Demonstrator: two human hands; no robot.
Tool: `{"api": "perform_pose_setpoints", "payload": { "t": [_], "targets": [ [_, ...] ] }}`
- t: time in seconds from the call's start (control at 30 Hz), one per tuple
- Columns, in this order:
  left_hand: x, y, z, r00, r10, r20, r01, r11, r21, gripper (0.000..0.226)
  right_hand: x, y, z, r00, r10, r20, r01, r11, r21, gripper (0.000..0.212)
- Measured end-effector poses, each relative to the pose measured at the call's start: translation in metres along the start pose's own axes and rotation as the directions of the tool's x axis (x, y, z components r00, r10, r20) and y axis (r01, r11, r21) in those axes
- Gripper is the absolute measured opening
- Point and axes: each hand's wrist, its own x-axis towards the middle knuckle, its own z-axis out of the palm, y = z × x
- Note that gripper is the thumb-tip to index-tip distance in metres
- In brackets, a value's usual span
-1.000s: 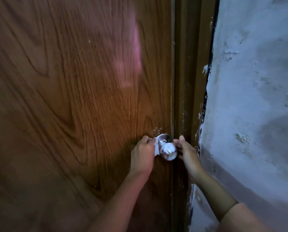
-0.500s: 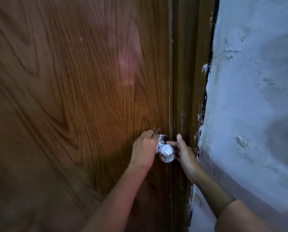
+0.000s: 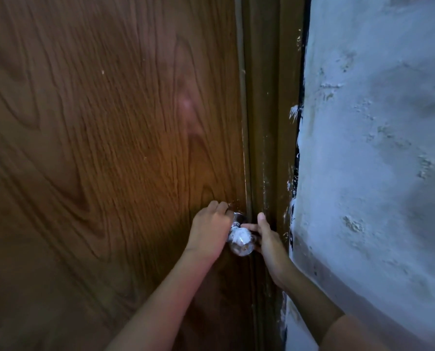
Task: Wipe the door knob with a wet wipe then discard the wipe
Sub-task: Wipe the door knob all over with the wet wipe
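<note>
A round shiny metal door knob sticks out of the brown wooden door near its right edge. My left hand is closed against the knob's left side and neck, pressing a white wet wipe there; only a sliver of the wipe shows past my fingers. My right hand grips the knob from the right, with the thumb raised and one finger laid across the knob's neck. A whitish patch on the knob's top may be glare or wipe; I cannot tell which.
A dark brown door frame runs down just right of the knob. Beyond it is a rough pale blue-white plastered wall. The door is closed against the frame.
My left hand has closed further around the knob's neck, hiding most of the wipe. My right hand's finger has slid onto the knob. The view has shifted slightly.
</note>
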Motion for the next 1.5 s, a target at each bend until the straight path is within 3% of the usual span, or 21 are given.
{"api": "perform_pose_setpoints", "payload": {
  "t": [0.2, 0.3, 0.57, 0.73, 1.03, 1.27, 1.5],
  "targets": [
    [0.019, 0.004, -0.007, 0.972, 0.213, 0.103, -0.227, 0.962, 0.149, 0.029, 0.004, 0.005, -0.001, 1.0, -0.011, 0.007, 0.011, 1.0, -0.014, 0.054],
    [0.02, 0.0, -0.008, 0.963, 0.233, 0.136, -0.256, 0.948, 0.188, 0.031, 0.004, 0.006, -0.002, 1.0, -0.025, 0.018, 0.026, 0.999, -0.03, 0.053],
    [-0.011, -0.021, -0.007, 0.964, 0.265, 0.003, -0.254, 0.919, 0.302, 0.03, 0.0, 0.006, -0.002, 0.999, -0.031, 0.018, 0.031, 0.999, -0.04, 0.053],
    [-0.003, -0.023, -0.009, 0.933, 0.355, -0.065, -0.297, 0.858, 0.42, 0.017, -0.001, 0.004, -0.002, 1.0, -0.017, 0.0, 0.017, 1.0, -0.024, 0.055],
    [0.026, -0.027, -0.025, 0.847, 0.524, 0.092, -0.504, 0.734, 0.456, 0.019, -0.002, 0.003, 0.004, 0.998, -0.017, -0.059, 0.017, 1.0, -0.001, 0.054],
    [0.046, -0.013, -0.014, 0.784, 0.616, 0.072, -0.567, 0.666, 0.484, 0.009, -0.002, 0.008, 0.007, 0.996, -0.033, -0.083, 0.035, 0.999, 0.014, 0.053],
    [0.052, -0.003, -0.012, 0.791, 0.611, 0.01, -0.553, 0.709, 0.437, 0.011, -0.004, 0.006, 0.006, 0.995, -0.058, -0.078, 0.058, 0.998, 0.003, 0.047]
  ]
}}
